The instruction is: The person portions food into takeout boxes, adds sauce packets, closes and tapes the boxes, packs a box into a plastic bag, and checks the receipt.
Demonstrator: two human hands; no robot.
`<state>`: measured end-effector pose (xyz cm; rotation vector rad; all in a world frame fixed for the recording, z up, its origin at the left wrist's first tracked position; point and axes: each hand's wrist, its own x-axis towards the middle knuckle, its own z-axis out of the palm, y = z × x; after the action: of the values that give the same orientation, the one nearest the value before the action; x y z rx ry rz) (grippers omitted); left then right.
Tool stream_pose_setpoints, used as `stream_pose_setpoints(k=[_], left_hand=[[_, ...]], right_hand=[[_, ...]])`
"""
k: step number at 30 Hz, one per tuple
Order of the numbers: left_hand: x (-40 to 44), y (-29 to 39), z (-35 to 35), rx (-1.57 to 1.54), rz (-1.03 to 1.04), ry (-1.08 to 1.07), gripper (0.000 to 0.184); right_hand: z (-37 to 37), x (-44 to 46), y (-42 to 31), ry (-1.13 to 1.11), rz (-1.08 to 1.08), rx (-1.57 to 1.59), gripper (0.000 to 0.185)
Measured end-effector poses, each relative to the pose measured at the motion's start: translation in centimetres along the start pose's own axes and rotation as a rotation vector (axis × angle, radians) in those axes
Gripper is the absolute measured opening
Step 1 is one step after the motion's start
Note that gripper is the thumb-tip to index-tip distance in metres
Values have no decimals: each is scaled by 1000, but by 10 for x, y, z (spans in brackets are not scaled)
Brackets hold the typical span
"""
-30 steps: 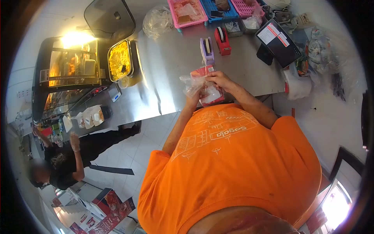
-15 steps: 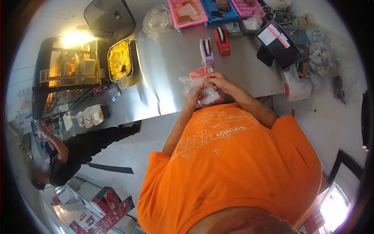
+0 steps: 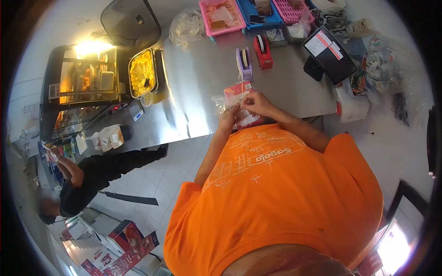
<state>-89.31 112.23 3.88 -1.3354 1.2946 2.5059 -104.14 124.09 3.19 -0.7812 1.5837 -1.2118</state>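
A crinkled clear plastic bag [image 3: 218, 105] is held at the near edge of the steel counter, close to my orange shirt. My left hand [image 3: 229, 116] has its fingers closed on the bag from the left. From the right, my right hand [image 3: 258, 104] pinches the plastic, its fingertips close to the left ones. Under both hands is a red and white printed box [image 3: 238, 89], partly covered by the plastic and fingers. Just beyond it stands a purple tape dispenser [image 3: 244, 65], with a red tape dispenser [image 3: 263, 53] to its right.
Pink and blue baskets [image 3: 222, 17] line the counter's back. A tablet on a stand [image 3: 329, 54] is at right. At left are a tray of yellow food [image 3: 143, 73] and a lit display cabinet [image 3: 87, 76]. Another person in dark clothes [image 3: 76, 191] stands at far left.
My right hand has shifted slightly down and its fingers are bunched closer to my left hand. The plastic bag has moved a little with them.
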Motion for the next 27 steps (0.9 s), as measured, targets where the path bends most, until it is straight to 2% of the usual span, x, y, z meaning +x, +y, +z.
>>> stream_pose_setpoints(k=[1, 2, 5, 8, 11, 13, 14, 15, 16, 17, 19, 20, 21, 24, 26, 27], left_hand=[[-3, 2, 3, -27, -14, -14, 24], [-5, 6, 6, -50, -26, -35, 24], [5, -9, -10, -93, 1, -93, 26], [-3, 8, 3, 55, 50, 24, 25], [21, -4, -27, 1149, 1046, -13, 30], [-7, 13, -21, 898, 707, -81, 25], [11, 5, -35, 827, 913, -196, 22], [39, -6, -48, 733, 1097, -322, 20], [52, -9, -58, 725, 1106, -331, 19], [61, -9, -63, 715, 1108, -341, 19], [60, 13, -61, 765, 1033, -456, 22], [81, 13, -75, 773, 984, -463, 23], [99, 7, -87, 782, 936, -461, 23], [68, 4, -85, 699, 847, -314, 31], [60, -20, -85, 762, 921, -66, 39], [34, -29, -73, 728, 791, 4, 43]], right_hand=[[3, -3, 1, 46, -78, -15, 14], [5, -4, 1, 159, -393, -257, 17], [7, -7, 5, 200, -371, -628, 18], [6, -16, -18, 197, -191, -923, 19], [9, -9, -31, 191, -302, -922, 17], [6, 2, -37, 122, -40, -1042, 17], [6, 25, -11, 56, -179, -1142, 18], [4, 31, -5, 119, -257, -1103, 19], [2, 36, 1, 180, -336, -1066, 20], [13, 29, -9, 378, -369, -897, 20], [29, 38, 21, 597, -379, -688, 22], [34, 34, 17, 555, -161, -722, 25], [37, 25, 14, 502, 55, -734, 27], [50, -20, 29, 780, 44, -458, 28], [54, -92, 24, 900, -29, -253, 31], [56, -137, 26, 952, -72, -158, 33]])
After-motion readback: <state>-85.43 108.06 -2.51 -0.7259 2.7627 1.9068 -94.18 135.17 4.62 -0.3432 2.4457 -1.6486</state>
